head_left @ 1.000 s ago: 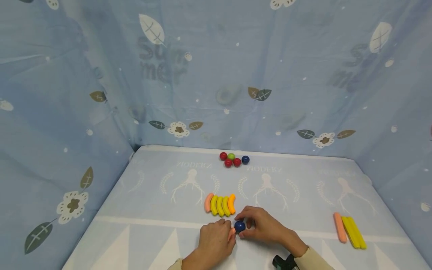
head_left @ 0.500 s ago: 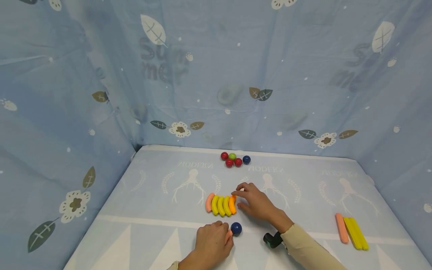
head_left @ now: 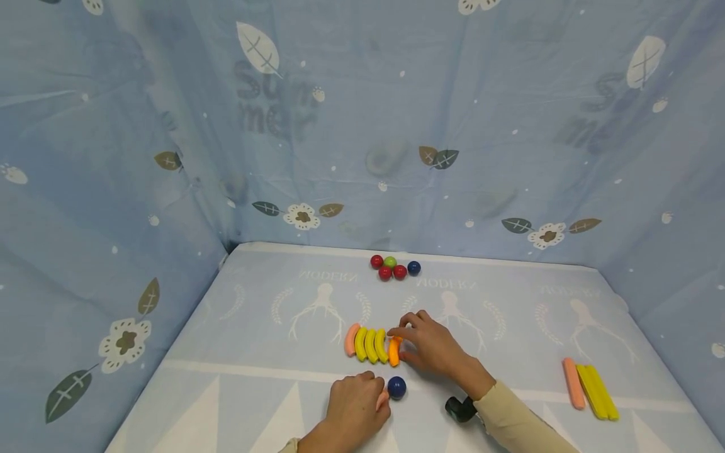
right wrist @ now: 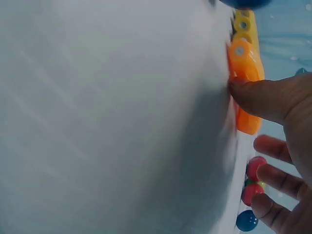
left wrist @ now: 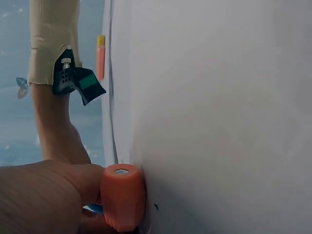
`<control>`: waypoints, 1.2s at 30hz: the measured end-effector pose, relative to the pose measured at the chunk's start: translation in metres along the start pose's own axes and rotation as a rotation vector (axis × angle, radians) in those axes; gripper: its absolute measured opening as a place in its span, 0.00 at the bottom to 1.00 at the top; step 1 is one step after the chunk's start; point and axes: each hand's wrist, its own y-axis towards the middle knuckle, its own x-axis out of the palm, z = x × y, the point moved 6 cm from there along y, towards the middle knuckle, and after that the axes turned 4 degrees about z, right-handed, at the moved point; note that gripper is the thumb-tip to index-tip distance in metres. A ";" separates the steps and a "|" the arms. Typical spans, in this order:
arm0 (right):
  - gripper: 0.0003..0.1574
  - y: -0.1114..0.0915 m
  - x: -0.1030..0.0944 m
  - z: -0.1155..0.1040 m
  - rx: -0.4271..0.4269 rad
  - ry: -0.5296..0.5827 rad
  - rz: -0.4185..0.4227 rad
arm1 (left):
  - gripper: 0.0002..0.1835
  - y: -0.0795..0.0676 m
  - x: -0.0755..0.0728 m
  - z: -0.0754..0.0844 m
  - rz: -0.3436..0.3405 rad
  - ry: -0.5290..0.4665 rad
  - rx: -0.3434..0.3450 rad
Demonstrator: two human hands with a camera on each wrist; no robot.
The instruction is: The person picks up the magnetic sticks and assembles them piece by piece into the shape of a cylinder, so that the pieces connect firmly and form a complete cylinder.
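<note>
My left hand (head_left: 352,406) grips a salmon rod (left wrist: 123,200) low over the table; a metal disc shows in its end in the left wrist view. At the rod's other end is a dark blue ball (head_left: 397,387), close beside the fingers. My right hand (head_left: 433,346) pinches an orange curved rod (head_left: 394,353) between thumb and forefinger, its other fingers spread in the right wrist view. This piece stands slightly apart from a row of yellow curved rods (head_left: 370,345), which has a salmon curved rod (head_left: 352,340) at its left end.
Red balls (head_left: 385,273), a green ball (head_left: 389,262) and another blue ball (head_left: 414,268) cluster near the table's back edge. To the right lie a straight salmon rod (head_left: 574,384) and straight yellow rods (head_left: 597,391). Patterned blue curtains (head_left: 362,126) enclose the table.
My right hand has left the blue ball, reached up to the row and drawn the orange curved rod slightly away and towards me. My left hand has stayed nearly still with the salmon rod.
</note>
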 end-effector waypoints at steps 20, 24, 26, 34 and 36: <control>0.14 -0.055 -0.018 0.014 0.137 0.174 0.089 | 0.20 -0.002 -0.001 -0.009 -0.032 -0.058 -0.068; 0.13 -0.063 -0.018 0.010 0.150 0.220 0.075 | 0.21 -0.003 -0.001 -0.011 -0.030 -0.065 -0.094; 0.13 -0.064 -0.017 0.007 0.147 0.235 0.069 | 0.22 -0.004 -0.001 -0.011 -0.033 -0.064 -0.103; 0.13 -0.060 -0.012 -0.006 0.132 0.261 0.019 | 0.22 -0.005 -0.002 -0.010 -0.043 -0.078 -0.106; 0.13 -0.059 -0.011 -0.009 0.123 0.272 0.001 | 0.22 -0.005 -0.002 -0.009 -0.043 -0.083 -0.101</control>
